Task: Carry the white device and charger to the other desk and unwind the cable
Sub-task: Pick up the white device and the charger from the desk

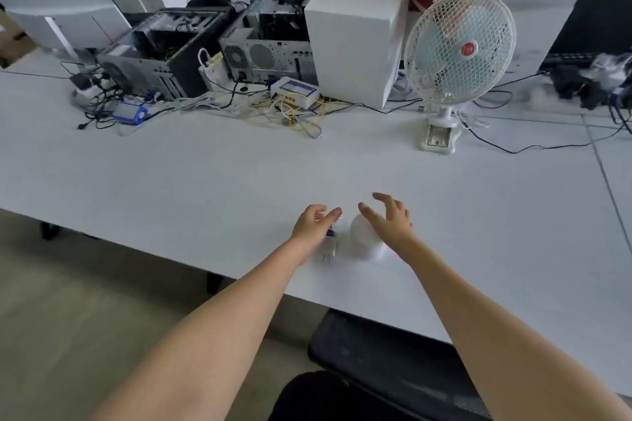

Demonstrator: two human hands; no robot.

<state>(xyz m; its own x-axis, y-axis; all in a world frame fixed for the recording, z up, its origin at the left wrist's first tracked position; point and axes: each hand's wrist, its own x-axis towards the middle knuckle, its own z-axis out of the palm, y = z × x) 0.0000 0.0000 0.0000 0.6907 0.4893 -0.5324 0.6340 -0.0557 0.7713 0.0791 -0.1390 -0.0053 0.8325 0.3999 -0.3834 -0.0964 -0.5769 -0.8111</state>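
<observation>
Desk (205, 181) lay broad and white under both hands, bare around them, clutter well beyond the fingertips. Device (367, 243), a rounded white body, sat under the right hand (390, 215), whose fingers were spread and not closed on it. Charger (329, 249) lay just beside it, prongs toward the person, partly beneath the left hand (313, 224); that hand was loosely curled over it, firm grip uncertain. Cable was too hidden to trace. Judgement: pin the device with the right, find the cable's free end, unwind loop by loop without tugging the plug.
</observation>
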